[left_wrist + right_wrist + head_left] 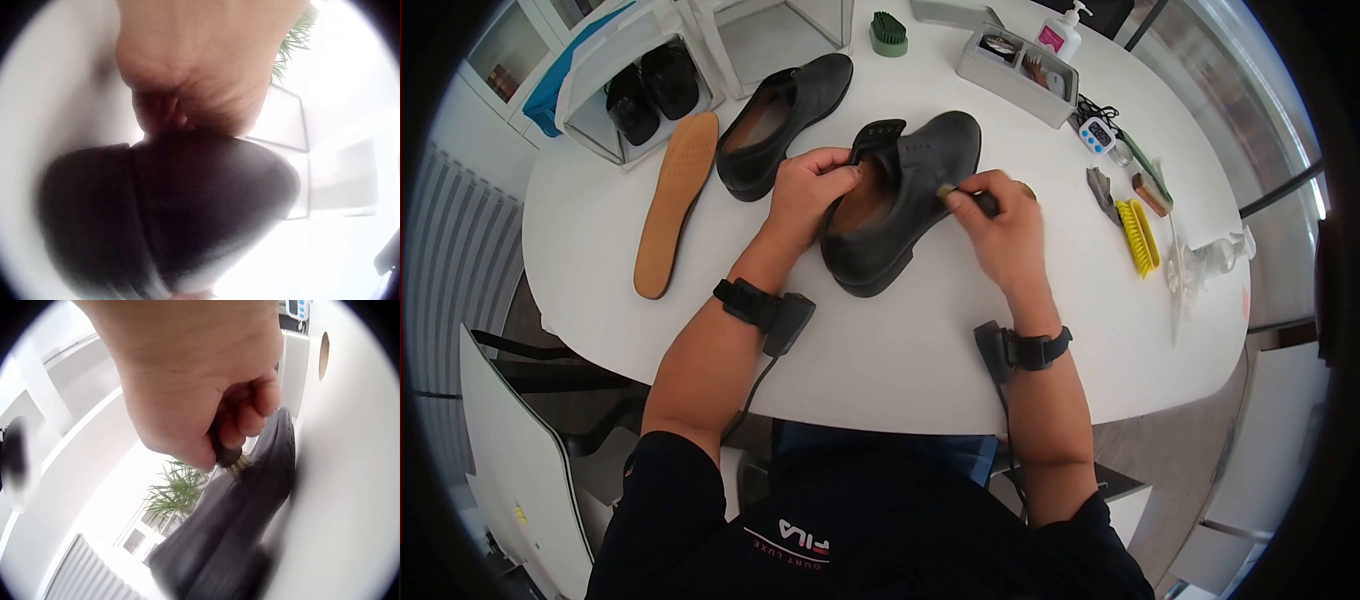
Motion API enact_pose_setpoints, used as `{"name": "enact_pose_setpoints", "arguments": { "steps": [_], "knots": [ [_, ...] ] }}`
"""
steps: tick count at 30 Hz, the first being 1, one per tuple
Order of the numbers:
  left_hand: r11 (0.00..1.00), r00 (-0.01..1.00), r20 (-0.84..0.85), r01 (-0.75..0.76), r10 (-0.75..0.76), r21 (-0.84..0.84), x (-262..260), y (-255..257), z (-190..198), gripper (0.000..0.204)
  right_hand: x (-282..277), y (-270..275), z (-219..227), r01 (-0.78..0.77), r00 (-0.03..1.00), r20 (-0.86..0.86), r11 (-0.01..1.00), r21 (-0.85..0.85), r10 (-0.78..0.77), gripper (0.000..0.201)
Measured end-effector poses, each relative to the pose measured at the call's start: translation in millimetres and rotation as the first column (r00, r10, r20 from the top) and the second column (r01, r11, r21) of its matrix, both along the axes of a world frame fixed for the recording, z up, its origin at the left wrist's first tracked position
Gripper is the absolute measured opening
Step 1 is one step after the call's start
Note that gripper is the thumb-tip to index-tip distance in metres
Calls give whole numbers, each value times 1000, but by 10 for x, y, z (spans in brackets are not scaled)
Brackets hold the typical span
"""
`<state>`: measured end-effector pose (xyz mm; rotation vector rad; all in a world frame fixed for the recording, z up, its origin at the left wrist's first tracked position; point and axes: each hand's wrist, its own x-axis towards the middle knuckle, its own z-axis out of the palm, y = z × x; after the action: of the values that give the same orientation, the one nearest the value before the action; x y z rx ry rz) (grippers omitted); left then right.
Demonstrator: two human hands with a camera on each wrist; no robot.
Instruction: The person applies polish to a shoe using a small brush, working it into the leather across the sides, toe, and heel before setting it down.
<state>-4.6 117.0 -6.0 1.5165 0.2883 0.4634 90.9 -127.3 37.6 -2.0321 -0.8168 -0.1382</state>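
A black leather shoe is at the middle of the white table, its toe pointing away to the right and its lace flap folded open. My left hand grips the shoe's collar on the left side, thumb at the opening. In the left wrist view the shoe's heel fills the space below that hand. My right hand pinches a small dark-handled brush. Its pale bristles meet the shoe's upper on the right side, as the right wrist view shows.
Left of it lie the matching shoe and a tan insole. Behind stand a box with black shoes, a green brush, a grey organizer and a pump bottle. A timer and yellow brush lie right.
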Motion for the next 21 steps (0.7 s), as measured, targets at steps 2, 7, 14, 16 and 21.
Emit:
{"name": "enact_pose_setpoints", "arguments": {
  "steps": [2, 7, 14, 16, 21],
  "knots": [
    [993, 1000, -10, -22, 21, -116, 11, 7, -14, 30, -116, 47, -33, -170, 975, -129, 982, 80, 179, 20],
    [962, 1000, -22, 3, -9, -273, 3, 33, 10, 32, -324, 104, 21, -442, 869, -179, 887, 135, 461, 21],
    [952, 1000, 3, 4, -4, -305, 29, 33, -42, 37, -269, 112, 15, -259, 947, -158, 957, 132, 278, 22],
    [958, 1000, 6, 4, -2, -288, 23, 11, -4, 38, -376, 164, 32, -492, 857, -53, 845, 210, 512, 22],
    [959, 999, 38, 33, -23, -282, 21, -46, -16, 41, -269, 189, 42, -126, 988, -83, 990, 58, 130, 21]
  ]
}}
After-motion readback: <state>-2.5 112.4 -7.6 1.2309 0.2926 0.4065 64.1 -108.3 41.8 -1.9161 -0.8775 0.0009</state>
